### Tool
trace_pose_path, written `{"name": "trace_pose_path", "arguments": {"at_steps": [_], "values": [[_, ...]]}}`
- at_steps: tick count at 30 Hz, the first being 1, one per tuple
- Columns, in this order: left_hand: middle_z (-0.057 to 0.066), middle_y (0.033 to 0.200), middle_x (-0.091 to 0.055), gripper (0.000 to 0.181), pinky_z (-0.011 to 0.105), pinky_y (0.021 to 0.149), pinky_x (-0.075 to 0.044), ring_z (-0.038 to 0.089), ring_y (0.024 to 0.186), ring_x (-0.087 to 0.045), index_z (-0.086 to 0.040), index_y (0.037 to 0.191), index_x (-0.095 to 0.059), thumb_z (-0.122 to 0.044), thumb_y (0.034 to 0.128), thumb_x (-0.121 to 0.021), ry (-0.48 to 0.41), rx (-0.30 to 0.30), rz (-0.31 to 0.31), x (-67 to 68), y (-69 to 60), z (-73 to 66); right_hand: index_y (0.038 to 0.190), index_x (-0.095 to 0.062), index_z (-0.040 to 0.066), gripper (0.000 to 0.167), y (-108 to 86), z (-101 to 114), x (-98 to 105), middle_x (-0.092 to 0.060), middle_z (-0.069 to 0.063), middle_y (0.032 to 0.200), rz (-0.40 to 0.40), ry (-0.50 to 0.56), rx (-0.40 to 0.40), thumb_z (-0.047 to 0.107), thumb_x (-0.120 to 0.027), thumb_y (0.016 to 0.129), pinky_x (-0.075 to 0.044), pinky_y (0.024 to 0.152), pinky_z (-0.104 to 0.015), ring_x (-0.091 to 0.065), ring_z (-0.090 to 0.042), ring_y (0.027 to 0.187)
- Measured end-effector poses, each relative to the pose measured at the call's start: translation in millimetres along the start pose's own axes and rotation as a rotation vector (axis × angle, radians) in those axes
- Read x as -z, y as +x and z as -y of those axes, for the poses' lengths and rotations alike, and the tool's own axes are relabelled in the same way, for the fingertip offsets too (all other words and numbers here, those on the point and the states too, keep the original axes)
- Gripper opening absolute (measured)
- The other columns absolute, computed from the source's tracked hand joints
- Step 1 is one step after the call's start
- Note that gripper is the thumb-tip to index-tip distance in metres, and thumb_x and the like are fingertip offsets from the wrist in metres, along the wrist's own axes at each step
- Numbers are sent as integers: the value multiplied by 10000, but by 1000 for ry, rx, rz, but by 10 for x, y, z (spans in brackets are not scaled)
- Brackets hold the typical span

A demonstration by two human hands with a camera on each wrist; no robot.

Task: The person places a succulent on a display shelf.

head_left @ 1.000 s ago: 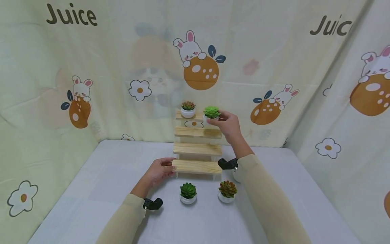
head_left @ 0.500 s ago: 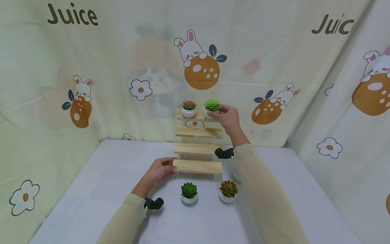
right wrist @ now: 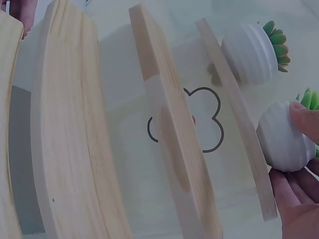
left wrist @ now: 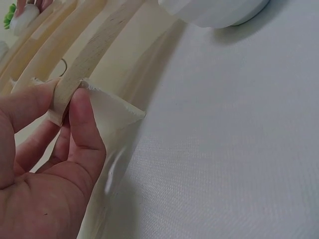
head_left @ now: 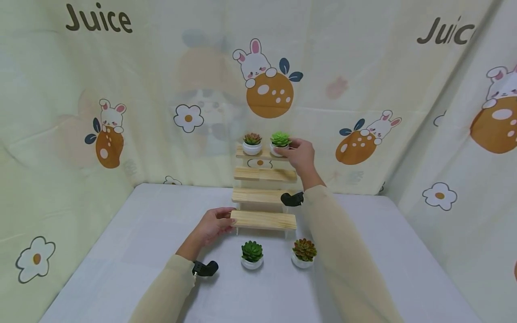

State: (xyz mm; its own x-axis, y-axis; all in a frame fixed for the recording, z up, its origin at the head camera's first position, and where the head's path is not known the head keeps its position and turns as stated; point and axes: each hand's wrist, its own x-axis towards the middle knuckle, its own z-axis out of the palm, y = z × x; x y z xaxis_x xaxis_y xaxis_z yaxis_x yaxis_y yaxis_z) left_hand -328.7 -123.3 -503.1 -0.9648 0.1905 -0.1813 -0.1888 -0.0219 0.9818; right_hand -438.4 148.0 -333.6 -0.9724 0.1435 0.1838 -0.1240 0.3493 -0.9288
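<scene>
My left hand (head_left: pixel 212 226) pinches the left end of the lowest board on a stepped wooden stand (head_left: pixel 264 220); the left wrist view shows thumb and fingers on either side of the board (left wrist: pixel 94 47). At the top tier's right side, my right hand (head_left: pixel 302 156) grips the white pot of a bright green artificial succulent (head_left: pixel 280 140). In the right wrist view that white pot (right wrist: pixel 284 137) sits against the top board (right wrist: pixel 239 117), thumb and fingers round it. Left of it on the same tier stands a reddish-green succulent (head_left: pixel 252 144) in a white pot, apart from my hands.
In front of the stand, a dark green potted succulent (head_left: pixel 252 255) and a red-brown one (head_left: pixel 304 253) stand on the white table (head_left: pixel 161 224). A patterned curtain (head_left: pixel 202 157) hangs close behind the stand. My right sleeve (head_left: pixel 347 251) covers part of the table.
The bright green succulent has risen slightly and come onto the top tier in my right hand. My right forearm has shifted left, while my left hand keeps its hold on the lowest board.
</scene>
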Motion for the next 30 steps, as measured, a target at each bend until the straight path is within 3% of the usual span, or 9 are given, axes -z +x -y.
{"name": "trace_pose_path", "arguments": {"at_steps": [9,18,21,27,30], "values": [[117,1121,-645,467,251,718,-568,152,882,-650,56,1390,-572,36,933,-666,-14,-22,11,-5,-16,11,1242,-724,53,478,-14,-10,-7,-698,-120,1175,-27,-48,17,275,-862,842,-509,867,-341,-571,-210,1038],[128,1137,-647,464,264,718,-558,157,867,-646,33,1394,-583,26,937,-667,-6,-23,5,-12,-7,-5,1174,-735,34,434,-25,-13,30,-676,-78,1086,-15,-34,16,291,-856,846,-479,796,-310,-550,-205,983],[134,1138,-649,460,261,713,-557,160,866,-648,38,1391,-583,25,939,-669,-1,-25,1,-13,1,1,1201,-726,30,454,-31,-23,47,-680,-96,1144,-6,-22,9,288,-853,849,-502,837,-332,-570,-217,1022],[145,1151,-654,450,255,719,-564,163,884,-650,29,1382,-596,26,938,-672,8,-32,-13,-32,-13,3,1357,-643,11,568,-76,-54,82,-651,-168,1369,23,65,19,221,-839,866,-524,1058,-424,-618,-282,1270],[156,1161,-653,448,254,722,-566,167,890,-650,30,1379,-597,22,938,-674,10,-34,-10,-33,-14,1,1385,-619,13,600,-118,-82,113,-638,-169,1394,25,85,25,216,-840,865,-516,1078,-409,-622,-281,1292]]}}
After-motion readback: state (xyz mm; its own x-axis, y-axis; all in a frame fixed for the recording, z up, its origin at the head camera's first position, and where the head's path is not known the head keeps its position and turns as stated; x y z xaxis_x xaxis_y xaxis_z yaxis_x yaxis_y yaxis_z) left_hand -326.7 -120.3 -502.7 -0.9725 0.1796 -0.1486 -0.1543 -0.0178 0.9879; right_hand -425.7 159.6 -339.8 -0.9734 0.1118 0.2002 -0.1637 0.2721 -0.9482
